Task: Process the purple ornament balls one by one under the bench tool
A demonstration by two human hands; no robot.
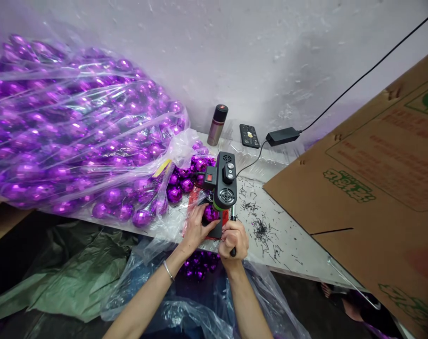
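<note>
A black machine (pixel 226 181) with round vents, a dial block and a red switch stands near the table's front edge. Under its head sits a shiny purple faceted ball (pixel 210 213), gripped between the thumb and fingers of my left hand (pixel 196 228). My right hand (pixel 234 239) is wrapped round the black-ended lever (pixel 233 252) on the machine's right side. More purple balls (pixel 174 194) lie loose to the left of the machine, by the mouth of a large clear bag (pixel 76 136) full of them.
Behind the machine are a bottle (pixel 217 125), a phone (pixel 249 135) and a power adapter (pixel 283 136) with its cable. Black bits (pixel 261 228) litter the table (pixel 292 254). A large cardboard box (pixel 369 188) leans in at right. Purple balls (pixel 200 266) lie below the edge.
</note>
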